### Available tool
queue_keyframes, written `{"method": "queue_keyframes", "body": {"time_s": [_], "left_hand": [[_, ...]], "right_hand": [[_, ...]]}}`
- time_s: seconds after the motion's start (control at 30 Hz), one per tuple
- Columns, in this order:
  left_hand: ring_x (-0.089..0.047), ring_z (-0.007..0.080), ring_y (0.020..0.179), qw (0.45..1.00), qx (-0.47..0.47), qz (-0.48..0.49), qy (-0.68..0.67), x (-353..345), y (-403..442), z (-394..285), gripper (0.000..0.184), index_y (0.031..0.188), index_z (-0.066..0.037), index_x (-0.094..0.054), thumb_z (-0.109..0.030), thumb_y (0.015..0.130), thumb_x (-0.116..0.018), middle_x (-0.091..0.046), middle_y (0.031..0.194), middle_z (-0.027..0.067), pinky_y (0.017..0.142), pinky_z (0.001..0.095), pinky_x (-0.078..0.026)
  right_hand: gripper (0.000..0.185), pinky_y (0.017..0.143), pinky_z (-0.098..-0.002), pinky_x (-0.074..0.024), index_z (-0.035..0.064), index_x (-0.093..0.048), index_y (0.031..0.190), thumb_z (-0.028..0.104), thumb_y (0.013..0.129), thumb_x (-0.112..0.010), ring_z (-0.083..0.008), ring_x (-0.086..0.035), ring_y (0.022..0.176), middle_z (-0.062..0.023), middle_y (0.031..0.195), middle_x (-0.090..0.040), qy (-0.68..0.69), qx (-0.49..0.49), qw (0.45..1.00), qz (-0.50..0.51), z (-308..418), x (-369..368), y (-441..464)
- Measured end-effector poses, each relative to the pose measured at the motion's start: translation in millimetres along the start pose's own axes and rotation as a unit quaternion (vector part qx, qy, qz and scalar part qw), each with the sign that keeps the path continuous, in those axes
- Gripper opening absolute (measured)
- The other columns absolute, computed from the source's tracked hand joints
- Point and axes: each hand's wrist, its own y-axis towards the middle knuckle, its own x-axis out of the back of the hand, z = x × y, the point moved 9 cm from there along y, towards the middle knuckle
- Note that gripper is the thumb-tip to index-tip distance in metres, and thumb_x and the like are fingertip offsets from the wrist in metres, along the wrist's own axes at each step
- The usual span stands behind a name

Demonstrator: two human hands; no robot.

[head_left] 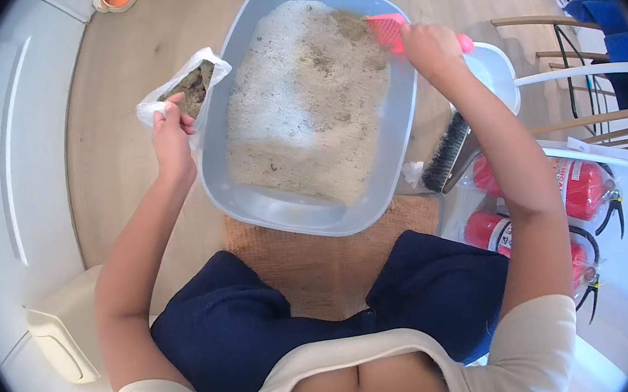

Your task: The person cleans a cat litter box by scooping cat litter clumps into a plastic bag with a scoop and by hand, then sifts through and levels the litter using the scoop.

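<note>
My left hand pinches the near edge of a white plastic bag, left of the tray, with brownish clumps inside it. A grey litter tray lies in front of me, filled with pale, grainy litter that has darker patches at its far right. My right hand is closed round the handle of a pink slotted scoop. The scoop's head is over the tray's far right corner, at the litter; whether it holds anything is not clear.
Right of the tray lie a black-bristled brush and a white dustpan. Red fire extinguishers lie nearer me at the right, below wooden chair legs. A brown mat is under the tray's near edge; a cream bin stands at left.
</note>
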Motion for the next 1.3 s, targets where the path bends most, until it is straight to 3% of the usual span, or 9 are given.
{"method": "queue_keyframes", "body": {"time_s": [0.1, 0.23, 0.3, 0.63, 0.7, 0.83, 1.13, 1.23, 1.3], "left_hand": [[-0.039, 0.0082, 0.068, 0.999, 0.011, -0.010, -0.037, -4, -2, -11, 0.031, 0.115, -0.004, -0.050, -0.024, 0.097, -0.035, -0.045, 0.072, -0.0007, 0.068, 0.0229, -0.037], [-0.044, 0.0099, 0.073, 0.997, 0.029, -0.010, -0.067, -14, -5, -16, 0.034, 0.121, -0.003, -0.048, -0.024, 0.097, -0.035, -0.051, 0.077, 0.0018, 0.073, 0.0249, -0.039], [-0.045, 0.0104, 0.074, 0.997, 0.039, -0.008, -0.070, -19, -5, -17, 0.034, 0.122, -0.003, -0.047, -0.023, 0.097, -0.034, -0.052, 0.079, 0.0025, 0.075, 0.0256, -0.040], [-0.046, 0.0108, 0.077, 0.995, 0.051, 0.015, -0.079, -21, 2, -9, 0.034, 0.123, -0.003, -0.046, -0.024, 0.098, -0.034, -0.052, 0.080, 0.0031, 0.077, 0.0264, -0.040], [-0.045, 0.0108, 0.076, 0.995, 0.049, 0.019, -0.081, -20, 2, -9, 0.034, 0.122, -0.003, -0.046, -0.024, 0.098, -0.034, -0.052, 0.080, 0.0029, 0.077, 0.0264, -0.040], [-0.045, 0.0106, 0.076, 0.995, 0.042, 0.024, -0.088, -22, 4, -8, 0.034, 0.122, -0.003, -0.046, -0.024, 0.098, -0.034, -0.051, 0.080, 0.0027, 0.077, 0.0257, -0.040], [-0.045, 0.0105, 0.075, 0.994, 0.049, 0.012, -0.100, -22, 3, -11, 0.033, 0.122, -0.004, -0.047, -0.021, 0.097, -0.034, -0.051, 0.080, 0.0025, 0.077, 0.0255, -0.039], [-0.044, 0.0104, 0.075, 0.994, 0.051, 0.011, -0.099, -20, 6, -7, 0.033, 0.122, -0.004, -0.047, -0.021, 0.097, -0.034, -0.050, 0.079, 0.0023, 0.077, 0.0255, -0.039], [-0.044, 0.0104, 0.075, 0.994, 0.050, 0.010, -0.096, -22, 3, -10, 0.033, 0.122, -0.004, -0.047, -0.021, 0.097, -0.034, -0.050, 0.079, 0.0022, 0.077, 0.0253, -0.039]], "right_hand": [[0.020, 0.071, -0.0388, -0.0517, 0.0062, -0.065, 0.089, 0.015, 0.082, -0.049, -0.0271, -0.066, 0.081, -0.0113, 0.086, -0.067, -0.105, 0.023, 0.992, 0.068, 14, -22, 41], [0.020, 0.069, -0.0338, -0.0506, 0.0133, -0.068, 0.096, 0.016, 0.083, -0.053, -0.0238, -0.066, 0.085, -0.0052, 0.096, -0.068, -0.107, 0.020, 0.986, 0.125, 25, -38, 56], [0.023, 0.075, -0.0358, -0.0506, 0.0109, -0.067, 0.099, 0.013, 0.083, -0.051, -0.0257, -0.064, 0.091, -0.0065, 0.100, -0.066, 0.031, -0.040, 0.974, 0.220, 17, -51, 46], [0.028, 0.080, -0.0390, -0.0494, 0.0087, -0.066, 0.099, 0.015, 0.084, -0.044, -0.0281, -0.062, 0.097, -0.0120, 0.105, -0.064, 0.080, -0.039, 0.985, 0.146, 20, -31, 35], [0.029, 0.076, -0.0422, -0.0486, 0.0111, -0.061, 0.104, 0.027, 0.085, -0.045, -0.0303, -0.063, 0.089, -0.0145, 0.097, -0.065, 0.045, -0.048, 0.994, 0.087, 5, -53, 41], [0.031, 0.077, -0.0423, -0.0483, 0.0178, -0.060, 0.107, 0.033, 0.088, -0.041, -0.0285, -0.063, 0.089, -0.0105, 0.098, -0.065, 0.045, -0.056, 0.995, 0.064, -8, -79, 41], [0.038, 0.082, -0.0433, -0.0465, 0.0255, -0.055, 0.117, 0.044, 0.089, -0.037, -0.0292, -0.061, 0.095, -0.0094, 0.105, -0.063, 0.200, -0.108, 0.970, 0.083, 28, -102, 32], [0.040, 0.085, -0.0424, -0.0451, 0.0236, -0.054, 0.119, 0.045, 0.090, -0.036, -0.0300, -0.059, 0.100, -0.0101, 0.110, -0.061, 0.292, -0.126, 0.944, 0.088, 55, -137, 30], [0.042, 0.087, -0.0420, -0.0432, 0.0216, -0.052, 0.121, 0.044, 0.090, -0.038, -0.0306, -0.056, 0.104, -0.0106, 0.115, -0.058, 0.411, -0.198, 0.888, 0.061, 75, -156, 18]]}}
